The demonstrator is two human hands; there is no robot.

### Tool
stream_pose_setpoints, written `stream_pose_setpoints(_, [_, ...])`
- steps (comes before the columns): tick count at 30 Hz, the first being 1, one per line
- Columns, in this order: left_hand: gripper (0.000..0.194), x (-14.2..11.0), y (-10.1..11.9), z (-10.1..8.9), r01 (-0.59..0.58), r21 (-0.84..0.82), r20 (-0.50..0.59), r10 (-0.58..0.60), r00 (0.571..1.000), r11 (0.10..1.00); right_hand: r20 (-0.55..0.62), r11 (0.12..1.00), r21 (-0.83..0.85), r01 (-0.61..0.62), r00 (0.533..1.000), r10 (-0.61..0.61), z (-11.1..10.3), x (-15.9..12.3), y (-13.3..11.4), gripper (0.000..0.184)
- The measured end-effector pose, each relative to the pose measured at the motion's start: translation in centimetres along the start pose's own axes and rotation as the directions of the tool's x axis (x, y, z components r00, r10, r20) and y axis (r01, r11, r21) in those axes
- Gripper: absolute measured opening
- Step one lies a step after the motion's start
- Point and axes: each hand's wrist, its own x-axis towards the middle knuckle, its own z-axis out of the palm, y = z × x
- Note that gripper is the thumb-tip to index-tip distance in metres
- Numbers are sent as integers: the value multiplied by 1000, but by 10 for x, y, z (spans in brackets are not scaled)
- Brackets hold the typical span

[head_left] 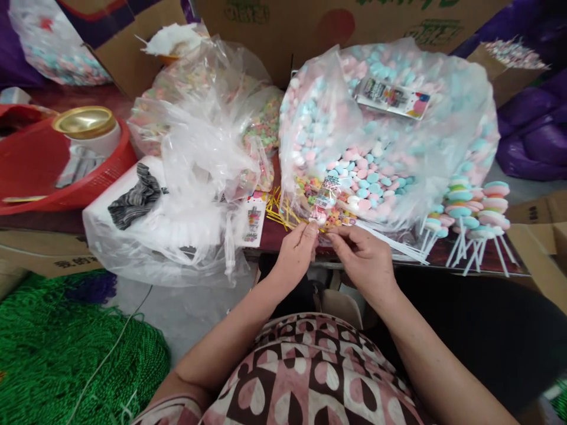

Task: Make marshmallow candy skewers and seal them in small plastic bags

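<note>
My left hand point(297, 251) pinches the gathered lower end of a small see-through candy packet point(325, 203) with a printed label, between thumb and fingers. Just to its right, my right hand point(365, 260) has thumb and index finger pressed together by the packet's neck. A thin yellow strip seems to show near the fingertips, but I cannot tell whether it is held. Behind both hands lies a large open bag of pink, blue and white candies point(361, 177), with ring-shaped colourful candies point(343, 213) at its near edge. Yellow twist ties point(279, 209) lie left of the packet.
White sticks point(394, 243) lie to the right, beside stacked candies on sticks point(476, 206). A label card pack point(392, 97) rests on the large bag. Leftward are a plastic bag point(199, 147), a red basket point(26, 171) with a gold-lidded jar point(86, 123), and green cords point(80, 348) below.
</note>
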Motion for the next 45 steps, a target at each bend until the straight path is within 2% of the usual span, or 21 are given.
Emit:
stream_pose_setpoints(3, [41,0,-2,9,-32,30,126,28,992,999,-2,948,250,-198,979,205,-6,-4,7,13])
stream_pose_setpoints(6, [40,-3,-1,17,103,-67,233,-85,969,992,75,853,423,-304,950,302,-10,-7,15,16])
stream_pose_setpoints(8, [38,-6,2,21,238,-136,331,-182,926,962,117,798,502,-333,940,319,-14,-9,21,21])
stream_pose_setpoints(11, [37,-10,6,26,435,-154,488,-315,814,887,198,717,594,-365,930,310,-26,-10,30,26])
stream_pose_setpoints(13, [37,-12,7,28,562,-113,599,-395,696,820,306,669,627,-399,916,259,-36,-10,35,34])
stream_pose_setpoints(15, [39,-14,7,29,651,-62,676,-448,585,757,434,632,633,-446,881,186,-43,-11,39,39])
stream_pose_setpoints(16, [39,-14,6,30,674,-48,692,-463,554,737,473,621,631,-464,865,165,-45,-12,41,39])
stream_pose_setpoints(17, [39,-14,5,31,685,-45,694,-470,545,727,484,617,629,-472,860,165,-45,-13,43,37])
stream_pose_setpoints(19, [37,-13,3,34,677,-70,671,-468,575,732,403,634,630,-449,887,227,-40,-15,48,33])
stream_pose_setpoints(22, [33,-8,2,38,616,-144,593,-431,680,774,130,728,606,-320,943,307,-32,-17,51,26])
stream_pose_setpoints(24, [33,-4,3,41,553,-193,503,-403,765,810,-37,839,505,-203,966,255,-31,-17,48,20])
stream_pose_setpoints(26, [35,-1,5,42,511,-213,430,-389,814,833,-118,922,371,-112,979,166,-34,-17,43,15])
stream_pose_setpoints(28, [36,0,5,43,502,-212,432,-380,818,839,-85,938,327,-111,985,147,-38,-17,38,15])
stream_pose_setpoints(31, [37,-1,4,41,505,-185,519,-352,779,843,46,867,448,-218,974,222,-43,-18,33,18])
stream_pose_setpoints(33, [39,-3,1,41,471,-151,537,-327,777,869,89,820,502,-275,959,267,-45,-18,30,19])
stream_pose_setpoints(35, [42,-4,-3,42,399,-108,494,-299,816,911,72,817,491,-304,948,309,-45,-17,26,20])
stream_pose_setpoints(38, [48,-5,-8,42,300,-41,405,-259,877,953,-19,846,434,-311,935,354,-43,-17,20,19])
stream_pose_setpoints(45, [42,-6,-14,42,176,81,352,-193,916,981,-87,909,313,-277,944,318,-39,-21,17,14])
